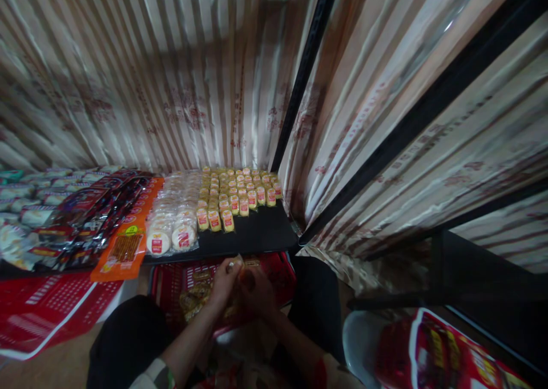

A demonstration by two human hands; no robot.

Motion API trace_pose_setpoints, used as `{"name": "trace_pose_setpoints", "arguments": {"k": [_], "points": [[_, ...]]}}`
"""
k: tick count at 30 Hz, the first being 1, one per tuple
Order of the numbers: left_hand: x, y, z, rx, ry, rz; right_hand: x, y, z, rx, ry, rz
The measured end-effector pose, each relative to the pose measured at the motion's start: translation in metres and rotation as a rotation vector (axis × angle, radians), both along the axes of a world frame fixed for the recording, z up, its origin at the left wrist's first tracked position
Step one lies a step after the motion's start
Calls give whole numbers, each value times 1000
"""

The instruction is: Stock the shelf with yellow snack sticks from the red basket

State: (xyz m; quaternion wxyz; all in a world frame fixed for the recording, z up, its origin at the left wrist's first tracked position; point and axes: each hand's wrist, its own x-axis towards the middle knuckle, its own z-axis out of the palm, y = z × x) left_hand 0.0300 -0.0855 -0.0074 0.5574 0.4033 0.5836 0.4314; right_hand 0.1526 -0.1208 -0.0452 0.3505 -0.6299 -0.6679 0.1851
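My left hand [223, 283] and my right hand [256, 289] meet over a red plastic basket [282, 272] on my lap. Together they pinch a small yellow wrapped snack [237, 261], with the fingers of both closed round it. The basket holds more small wrapped packets [194, 298]. Just beyond it, a black shelf [257, 235] carries rows of the same small yellow snacks [233, 192] standing upright.
On the shelf, left of the yellow snacks, lie round white cakes in clear wrap [173, 223], orange packets [124, 252] and dark foil packs [92, 212]. A striped curtain [171, 75] hangs behind. A red bag [432, 349] rests on a white stool at the lower right.
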Motion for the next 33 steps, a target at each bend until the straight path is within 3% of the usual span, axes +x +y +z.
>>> {"name": "trace_pose_setpoints", "arguments": {"k": [6, 10, 17, 22, 27, 33], "points": [[19, 10, 11, 25, -85, -42, 5, 10, 36, -83, 79, -78], [32, 19, 14, 43, -116, -26, 10, 17, 47, -70, 102, -122], [47, 41, 11, 56, 46, -43, 19, 34, 53, 21, 133, -202], [53, 53, 19, 102, 153, -66, 24, 47, 49, 61, 144, -233], [58, 62, 25, 113, 117, -62, 28, 61, 44, 57, 184, -276], [66, 71, 20, 85, 147, -49, 34, 74, 44, 30, 148, -299]]}}
